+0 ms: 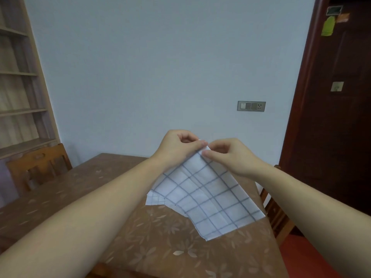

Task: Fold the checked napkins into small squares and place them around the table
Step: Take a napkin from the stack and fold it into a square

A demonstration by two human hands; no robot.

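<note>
Pale blue wall (160, 67) at the back, brown worktop (156, 247) with a glossy leaf-pattern cover up front. The left hand (176, 146) and right hand (230, 155) meet at the top corner of the checked napkin (202, 197), fingers (200, 144) pinching it from both sides. It's white cloth with a thin grey-blue grid and soft creases, hanging from that corner over the worktop. Can't tell if the bottom touches.

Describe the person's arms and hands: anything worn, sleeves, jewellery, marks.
Both arms are bare. The left hand and right hand wear no gloves, and no rings show. The left forearm and right forearm are uncovered up to the picture's edge: no sleeve, watch, bracelet or marking is visible.
</note>
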